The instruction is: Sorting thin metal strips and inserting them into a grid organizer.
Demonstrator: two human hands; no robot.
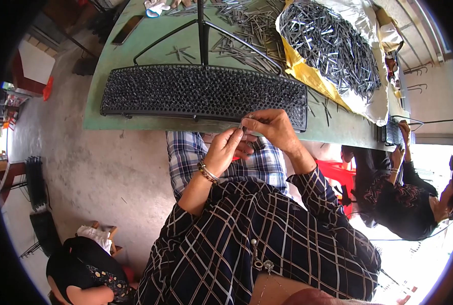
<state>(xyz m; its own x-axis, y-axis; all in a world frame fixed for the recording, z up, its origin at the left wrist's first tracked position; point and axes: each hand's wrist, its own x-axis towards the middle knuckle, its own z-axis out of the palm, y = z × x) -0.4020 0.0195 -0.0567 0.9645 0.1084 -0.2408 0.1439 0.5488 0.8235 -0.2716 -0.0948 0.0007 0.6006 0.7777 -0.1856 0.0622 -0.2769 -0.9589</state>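
A long black panel [196, 94], full of round holes and set with many short dark pieces, lies across the green table near its front edge. A black rod frame [204, 40] rises from its back. My left hand [226, 148] is closed in a pinch just below the panel's front edge. My right hand [273, 128] pinches too, at the panel's lower right, its fingertips meeting those of the left. Between them something small and dark is mostly hidden by the fingers. A yellow and white sack [308, 73] heaped with dark strips [333, 48] lies open at the right.
Loose dark strips [252, 23] are scattered over the green table [96, 114]. A phone [128, 29] and a glove [156, 7] lie at the far left. On the right, a person [399, 198] handles another black panel [390, 133]. Someone else [89, 274] is at the lower left.
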